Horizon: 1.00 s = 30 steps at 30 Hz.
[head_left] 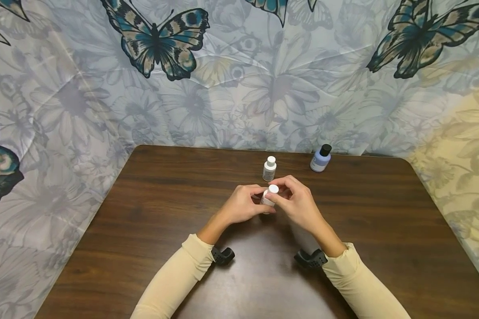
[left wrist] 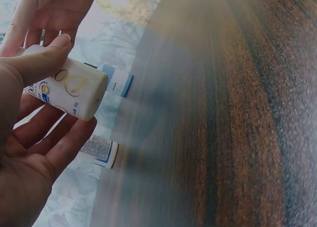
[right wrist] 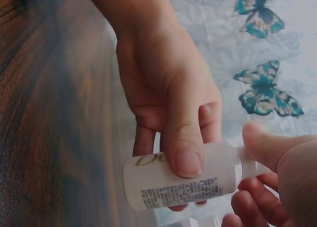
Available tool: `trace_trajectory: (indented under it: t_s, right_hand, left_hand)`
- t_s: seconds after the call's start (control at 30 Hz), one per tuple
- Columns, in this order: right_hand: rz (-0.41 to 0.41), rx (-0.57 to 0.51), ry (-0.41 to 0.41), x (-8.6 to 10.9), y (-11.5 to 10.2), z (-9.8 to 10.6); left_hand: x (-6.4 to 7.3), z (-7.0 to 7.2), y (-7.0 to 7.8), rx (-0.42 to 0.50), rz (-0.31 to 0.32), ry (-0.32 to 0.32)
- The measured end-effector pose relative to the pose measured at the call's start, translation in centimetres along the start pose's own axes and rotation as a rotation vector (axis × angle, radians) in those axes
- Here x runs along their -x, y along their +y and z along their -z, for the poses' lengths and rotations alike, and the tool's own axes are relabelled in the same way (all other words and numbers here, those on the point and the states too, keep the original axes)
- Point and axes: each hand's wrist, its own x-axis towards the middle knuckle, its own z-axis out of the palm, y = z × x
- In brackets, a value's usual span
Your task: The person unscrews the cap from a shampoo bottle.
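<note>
A small white bottle (head_left: 268, 202) with printed text and a white cap (head_left: 273, 189) is held over the table in front of the person. My left hand (head_left: 244, 204) grips its body between thumb and fingers; the thumb lies across the label in the right wrist view. At the neck, my right hand (head_left: 298, 203) pinches the cap, its thumb (right wrist: 262, 147) on the near side. The bottle's base (left wrist: 97, 95) tilts toward the camera in the left wrist view. Just beyond the hands stands a second white bottle (head_left: 269, 170) with a white cap.
A blue-lavender bottle (head_left: 319, 161) with a black cap stands farther right, near the back edge of the brown wooden table (head_left: 175, 177). Behind it hangs a butterfly-patterned cloth (head_left: 223, 102). Black devices (head_left: 222, 256) sit on both wrists by the cream sleeves.
</note>
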Motion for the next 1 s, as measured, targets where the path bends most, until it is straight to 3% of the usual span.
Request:
trace_trajectory:
  t_s: [0.33,0.7,1.0]
  right_hand:
    - [0.015,-0.003,-0.061,0.08,-0.07,0.15]
    - [-0.127,-0.042,0.039,0.34,-0.35,0.13]
    - [-0.058,-0.076,0.016,0.24,0.08,0.01]
  left_hand:
    - [0.18,0.01,-0.04,-0.008,0.014,-0.01]
    - [-0.12,-0.4,0.24,-0.015,0.01,-0.015]
    - [-0.14,-0.43,0.15,0.009,0.029,-0.014]
